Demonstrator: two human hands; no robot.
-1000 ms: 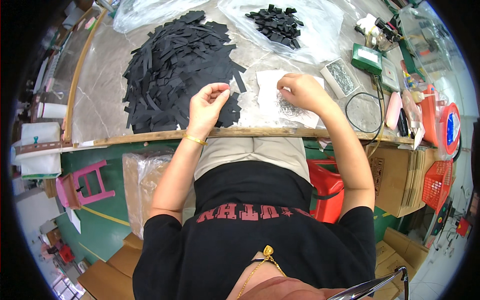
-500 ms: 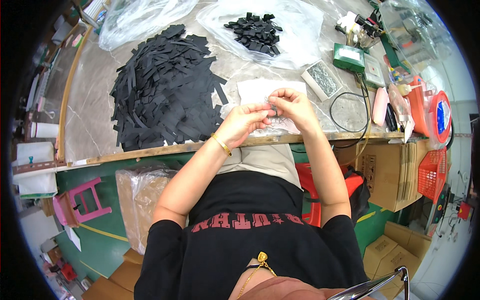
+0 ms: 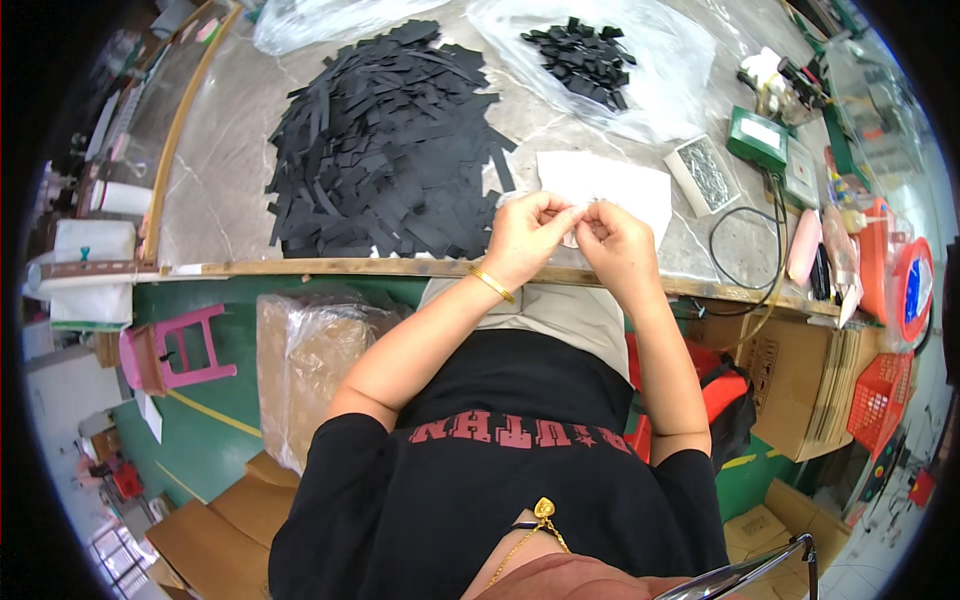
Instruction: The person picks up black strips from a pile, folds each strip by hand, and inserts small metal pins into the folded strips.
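Observation:
My left hand [image 3: 528, 238] and my right hand [image 3: 622, 252] meet fingertip to fingertip above the table's near edge. Both pinch with thumb and forefinger; whatever lies between them is hidden or too small to name. Under and behind them is a white sheet [image 3: 645, 188]. Left of my hands spreads a large heap of flat black strips [image 3: 385, 150]. Beyond the sheet, a smaller pile of short black pieces [image 3: 582, 62] rests on a clear plastic bag [image 3: 665, 75]. A small white box [image 3: 703, 175] of thin metal pieces stands right of the sheet.
A green device [image 3: 758, 138] with a black cable [image 3: 712, 240] sits to the right. Pink and orange items, including an orange container [image 3: 873, 265], crowd the table's right end. Below are a plastic-wrapped carton [image 3: 300, 370], a pink stool [image 3: 195, 345] and flattened cardboard [image 3: 800, 385].
My hands have drawn together, fingertips now touching, and turned more knuckles-up. The small wiry metal pieces seen by my fingers are now hidden. The whole view has shifted slightly.

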